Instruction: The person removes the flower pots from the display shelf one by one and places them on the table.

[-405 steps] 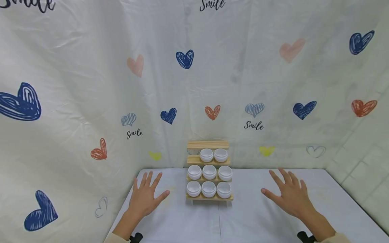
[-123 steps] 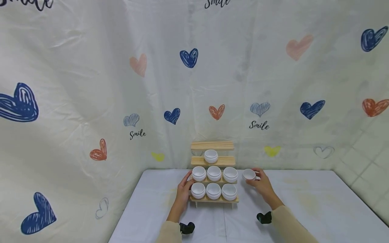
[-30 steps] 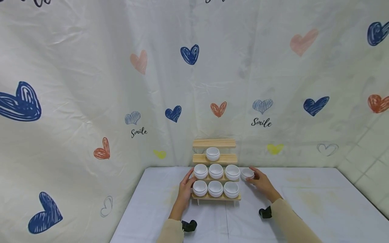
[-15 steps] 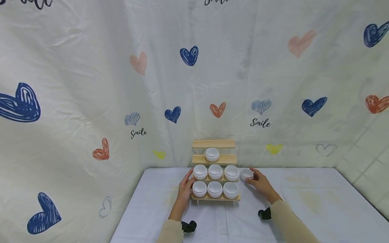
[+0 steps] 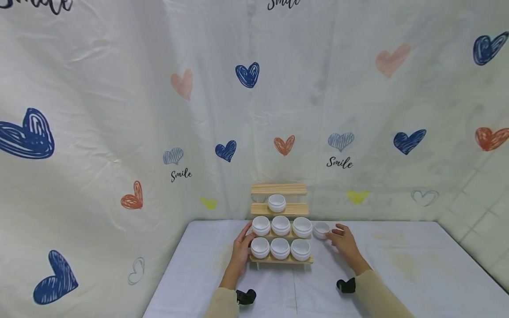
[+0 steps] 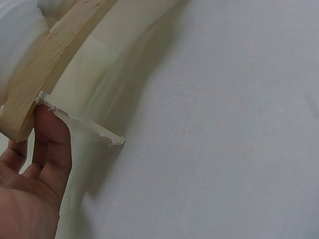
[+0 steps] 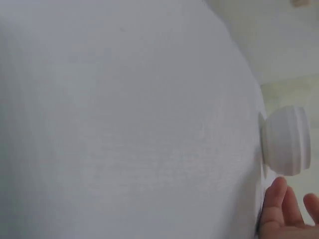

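Note:
A tiered wooden rack [image 5: 292, 209] stands mid-table with small white bowls [image 5: 280, 249] on its shelves: three on each of the lower two, one on the shelf above. My left hand [image 5: 240, 249] grips the rack's left side; in the left wrist view its fingers [image 6: 52, 137] are at the end of a wooden shelf [image 6: 37, 74], beside a thin white leg. Another white bowl [image 5: 321, 231] stands upright on the table, right of the rack. Beside it is my right hand [image 5: 343, 243], fingers loosely bent. The right wrist view shows a small gap between fingertips and that bowl [image 7: 286, 142].
The rack's top shelf [image 5: 278, 189] bears no bowl. A white cloth covers the table [image 5: 397, 282], whose far edge meets a curtain [image 5: 294, 110] printed with hearts. Dark wrist devices [image 5: 346, 285] hang under both wrists.
My right hand had carried a bowl from the upper shelf to the table. Over the last second it lets go of that bowl and draws slightly right. My left hand keeps its place on the rack.

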`<action>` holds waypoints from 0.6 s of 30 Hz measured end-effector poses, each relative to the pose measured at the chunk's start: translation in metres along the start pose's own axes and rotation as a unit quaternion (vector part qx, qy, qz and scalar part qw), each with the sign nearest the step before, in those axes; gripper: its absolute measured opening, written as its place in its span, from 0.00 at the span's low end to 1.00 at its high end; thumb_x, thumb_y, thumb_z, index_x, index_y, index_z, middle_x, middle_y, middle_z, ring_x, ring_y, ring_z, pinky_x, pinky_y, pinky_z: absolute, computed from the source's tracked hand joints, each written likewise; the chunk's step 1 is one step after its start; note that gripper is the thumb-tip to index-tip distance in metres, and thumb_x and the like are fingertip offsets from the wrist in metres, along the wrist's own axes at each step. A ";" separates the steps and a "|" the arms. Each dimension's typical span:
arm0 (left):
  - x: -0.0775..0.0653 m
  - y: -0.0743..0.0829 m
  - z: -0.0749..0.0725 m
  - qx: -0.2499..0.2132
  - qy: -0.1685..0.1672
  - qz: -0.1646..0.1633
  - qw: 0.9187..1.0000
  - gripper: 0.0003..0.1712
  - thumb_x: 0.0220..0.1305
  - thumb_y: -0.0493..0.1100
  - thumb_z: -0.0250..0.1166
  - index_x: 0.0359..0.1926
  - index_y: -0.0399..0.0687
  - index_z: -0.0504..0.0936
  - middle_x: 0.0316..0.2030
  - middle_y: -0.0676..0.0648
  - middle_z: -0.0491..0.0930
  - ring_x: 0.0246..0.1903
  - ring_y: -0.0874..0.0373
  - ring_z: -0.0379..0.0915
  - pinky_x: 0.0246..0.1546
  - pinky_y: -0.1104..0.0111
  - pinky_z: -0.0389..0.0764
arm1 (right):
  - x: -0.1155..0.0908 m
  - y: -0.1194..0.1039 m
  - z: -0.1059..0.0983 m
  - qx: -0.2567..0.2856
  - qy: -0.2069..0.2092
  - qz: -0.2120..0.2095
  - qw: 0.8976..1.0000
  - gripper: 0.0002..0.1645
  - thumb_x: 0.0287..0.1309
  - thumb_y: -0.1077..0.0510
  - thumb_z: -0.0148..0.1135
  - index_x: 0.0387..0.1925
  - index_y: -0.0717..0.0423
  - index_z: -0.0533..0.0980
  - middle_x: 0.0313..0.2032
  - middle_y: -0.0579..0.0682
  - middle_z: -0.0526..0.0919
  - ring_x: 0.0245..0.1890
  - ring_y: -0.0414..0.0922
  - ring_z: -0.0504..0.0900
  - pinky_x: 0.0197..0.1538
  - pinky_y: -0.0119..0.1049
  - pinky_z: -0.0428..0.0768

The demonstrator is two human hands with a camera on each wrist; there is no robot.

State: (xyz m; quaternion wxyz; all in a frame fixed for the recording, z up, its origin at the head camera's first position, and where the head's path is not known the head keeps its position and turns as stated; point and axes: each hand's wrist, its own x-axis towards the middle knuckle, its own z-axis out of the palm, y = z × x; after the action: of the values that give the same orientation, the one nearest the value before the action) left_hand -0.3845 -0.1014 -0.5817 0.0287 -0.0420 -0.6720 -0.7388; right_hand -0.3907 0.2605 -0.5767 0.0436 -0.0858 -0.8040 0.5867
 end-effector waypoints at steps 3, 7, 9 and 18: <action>0.001 0.000 -0.001 0.003 0.001 0.002 1.000 0.32 0.76 0.50 0.57 0.77 0.53 0.66 0.75 0.43 0.66 0.66 0.49 0.69 0.71 0.46 0.62 | -0.005 -0.002 0.001 0.019 0.031 0.013 0.999 0.42 0.69 0.56 0.61 0.74 0.69 0.53 0.65 0.72 0.67 0.56 0.57 0.77 0.41 0.26 0.78; 0.000 0.000 0.000 0.005 0.004 -0.002 1.000 0.31 0.76 0.48 0.56 0.77 0.55 0.66 0.75 0.43 0.66 0.69 0.47 0.67 0.72 0.45 0.61 | -0.014 -0.009 -0.002 0.033 0.051 0.002 0.998 0.35 0.70 0.57 0.59 0.71 0.68 0.59 0.62 0.68 0.70 0.48 0.43 0.78 0.41 0.25 0.79; -0.001 0.000 0.000 0.003 0.004 -0.001 1.000 0.31 0.76 0.48 0.56 0.76 0.55 0.67 0.75 0.43 0.66 0.71 0.46 0.65 0.73 0.44 0.59 | -0.020 -0.016 -0.004 0.039 0.051 -0.014 0.998 0.32 0.71 0.58 0.58 0.70 0.67 0.61 0.60 0.65 0.73 0.44 0.35 0.77 0.41 0.25 0.80; 0.001 -0.001 0.001 0.000 0.001 0.000 1.000 0.31 0.76 0.48 0.56 0.77 0.55 0.66 0.73 0.43 0.69 0.65 0.52 0.71 0.67 0.54 0.68 | -0.038 -0.069 -0.010 0.060 0.025 -0.094 0.993 0.20 0.72 0.58 0.58 0.60 0.65 0.71 0.37 0.42 0.82 0.35 0.32 0.82 0.43 0.30 0.83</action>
State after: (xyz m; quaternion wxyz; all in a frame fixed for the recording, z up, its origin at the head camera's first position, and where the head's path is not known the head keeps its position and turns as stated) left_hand -0.3855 -0.1008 -0.5821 0.0294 -0.0409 -0.6721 -0.7387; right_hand -0.3579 0.2427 -0.5070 0.1236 -0.0211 -0.7706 0.6248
